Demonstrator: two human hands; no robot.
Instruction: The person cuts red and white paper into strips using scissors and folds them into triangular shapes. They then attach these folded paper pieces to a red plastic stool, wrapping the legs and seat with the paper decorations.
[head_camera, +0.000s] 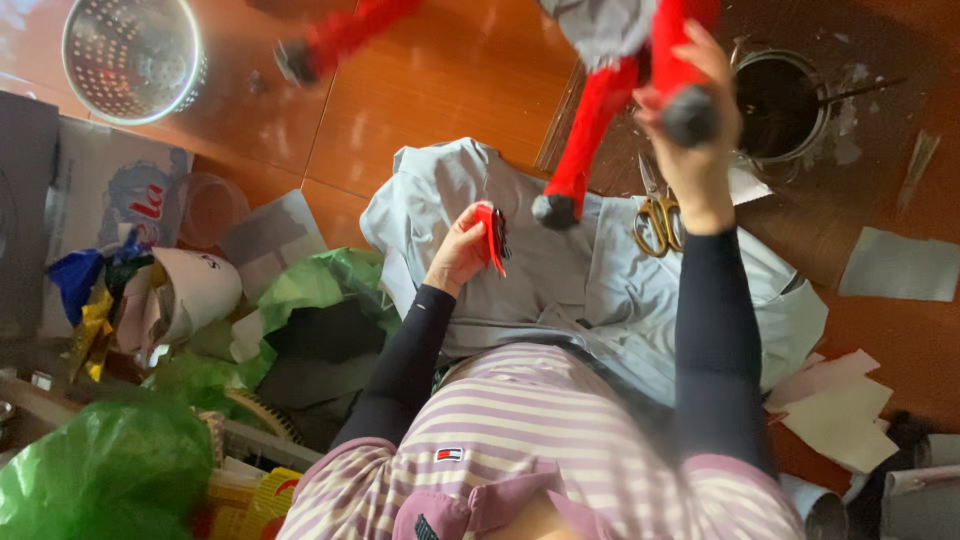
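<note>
Overhead, right hand (690, 130) grips one red doll (610, 70); left hand (462, 250) pinches one red scrap (487, 235).

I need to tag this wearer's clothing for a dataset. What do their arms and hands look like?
Both arms wear tight, plain black sleeves that end at the wrists, under a looser top with pink-and-white stripes. The left hand and right hand are bare: no gloves. No rings, watch or bracelets show, though the picture is too blurred to rule out small ones.
</note>
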